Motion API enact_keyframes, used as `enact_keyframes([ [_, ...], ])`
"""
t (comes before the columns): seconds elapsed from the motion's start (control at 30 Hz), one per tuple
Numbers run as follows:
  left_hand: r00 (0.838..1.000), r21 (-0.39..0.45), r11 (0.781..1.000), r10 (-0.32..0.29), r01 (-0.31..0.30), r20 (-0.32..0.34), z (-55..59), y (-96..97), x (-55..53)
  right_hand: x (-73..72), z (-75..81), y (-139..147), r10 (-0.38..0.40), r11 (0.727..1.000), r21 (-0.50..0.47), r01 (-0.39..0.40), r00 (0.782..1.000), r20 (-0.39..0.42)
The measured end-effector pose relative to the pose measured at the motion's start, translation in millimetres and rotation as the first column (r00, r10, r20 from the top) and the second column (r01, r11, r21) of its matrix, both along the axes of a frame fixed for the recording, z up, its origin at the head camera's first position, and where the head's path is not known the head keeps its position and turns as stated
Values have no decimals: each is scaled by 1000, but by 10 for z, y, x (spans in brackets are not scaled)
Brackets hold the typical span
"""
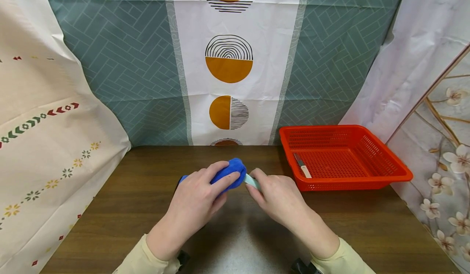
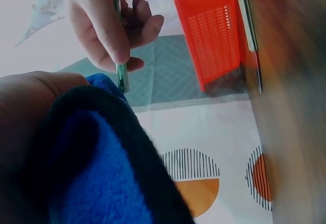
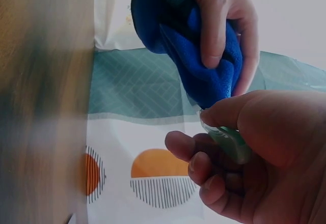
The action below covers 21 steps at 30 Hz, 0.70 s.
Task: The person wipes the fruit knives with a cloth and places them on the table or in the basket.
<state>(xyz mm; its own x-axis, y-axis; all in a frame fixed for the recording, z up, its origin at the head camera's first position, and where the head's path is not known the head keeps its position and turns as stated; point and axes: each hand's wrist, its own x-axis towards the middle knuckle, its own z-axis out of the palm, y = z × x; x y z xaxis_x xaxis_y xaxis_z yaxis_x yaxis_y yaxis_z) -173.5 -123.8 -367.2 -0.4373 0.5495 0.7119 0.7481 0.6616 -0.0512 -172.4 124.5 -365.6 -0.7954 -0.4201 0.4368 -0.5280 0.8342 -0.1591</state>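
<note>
A blue cloth (image 1: 236, 172) with a dark edging is in my left hand (image 1: 198, 192), whose fingers and thumb grip it as a folded bundle. Out of the cloth's right end sticks a pale green handle (image 1: 252, 181), which my right hand (image 1: 280, 194) pinches between thumb and fingers. In the right wrist view the handle (image 3: 232, 145) crosses the right palm, and the cloth (image 3: 209, 79) tapers down to meet it. Whatever the handle belongs to is hidden inside the cloth, so its kind cannot be told.
A red perforated basket (image 1: 346, 186) stands on the brown wooden table (image 1: 121, 208) at the back right. Inside it lies a small knife (image 1: 303, 167) with a pale handle. Patterned fabric hangs behind the table and along both sides.
</note>
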Motion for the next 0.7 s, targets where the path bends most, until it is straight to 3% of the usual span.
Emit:
enact_keyframes([
  [0.7,998,7,998,59,-60,16,-3,-104,-97,-2,11,-7,2,1000,-1,-2,1000,-2],
])
